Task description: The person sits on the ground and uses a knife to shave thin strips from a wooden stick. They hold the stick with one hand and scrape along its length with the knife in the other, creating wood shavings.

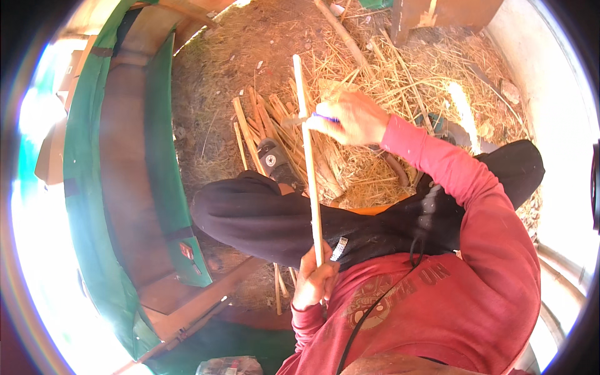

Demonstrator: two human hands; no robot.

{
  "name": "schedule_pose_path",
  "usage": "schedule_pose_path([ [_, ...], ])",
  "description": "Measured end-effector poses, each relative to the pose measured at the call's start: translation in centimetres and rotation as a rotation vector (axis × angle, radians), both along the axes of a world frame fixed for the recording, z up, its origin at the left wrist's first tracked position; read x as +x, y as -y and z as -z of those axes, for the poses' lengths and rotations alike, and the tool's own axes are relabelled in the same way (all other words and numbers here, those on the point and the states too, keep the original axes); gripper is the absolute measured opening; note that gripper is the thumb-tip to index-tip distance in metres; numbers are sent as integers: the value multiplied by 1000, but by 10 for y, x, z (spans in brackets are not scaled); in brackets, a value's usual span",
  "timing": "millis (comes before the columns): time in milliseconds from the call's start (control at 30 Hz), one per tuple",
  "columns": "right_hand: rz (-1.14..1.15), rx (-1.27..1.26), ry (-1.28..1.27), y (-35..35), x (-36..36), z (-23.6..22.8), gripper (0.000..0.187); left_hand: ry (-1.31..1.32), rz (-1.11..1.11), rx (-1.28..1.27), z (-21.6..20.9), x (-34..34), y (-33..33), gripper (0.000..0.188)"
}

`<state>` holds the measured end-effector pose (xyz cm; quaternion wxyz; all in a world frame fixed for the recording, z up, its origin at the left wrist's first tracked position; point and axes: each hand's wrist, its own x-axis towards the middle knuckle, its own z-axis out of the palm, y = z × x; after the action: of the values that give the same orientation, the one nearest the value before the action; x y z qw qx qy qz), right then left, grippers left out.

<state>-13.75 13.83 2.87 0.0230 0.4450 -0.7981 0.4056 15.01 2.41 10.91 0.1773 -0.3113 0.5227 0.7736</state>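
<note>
A long, pale peeled stick (309,162) stands nearly upright in the picture, across my black-trousered lap. My left hand (314,278) is closed round its lower end, near my waist. Toward the upper end, my right hand (353,119) grips a knife (326,117) with a blue handle. Its short blade lies against the stick, pointing left; the exact contact of the edge is too small to make out. Just left of the stick, a dark sandal (272,157) is on my foot.
Beyond my legs lies a pile of split sticks (256,119), with straw and shavings (400,81) over the earth floor. A green-edged wooden frame (159,137) stands at the left. A pale wall (531,69) rises at the right, and a wooden board (450,14) is at the far side.
</note>
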Motion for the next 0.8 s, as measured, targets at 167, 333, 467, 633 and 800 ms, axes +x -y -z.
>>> schedule_pose_path([
  [167,25,171,171,-1,-5,13,36,20,-15,10,5,15,-1,13],
  [333,75,159,134,0,-4,38,35,59,-56,45,12,17,-2,11],
  [467,520,221,420,-35,-50,69,30,-57,255,-88,28,44,1,7],
  [633,751,212,393,-73,-107,70,64,87,-44,137,11,27,-9,18],
  [800,312,-67,300,-32,-45,-16,48,-76,-119,50,10,15,7,13],
])
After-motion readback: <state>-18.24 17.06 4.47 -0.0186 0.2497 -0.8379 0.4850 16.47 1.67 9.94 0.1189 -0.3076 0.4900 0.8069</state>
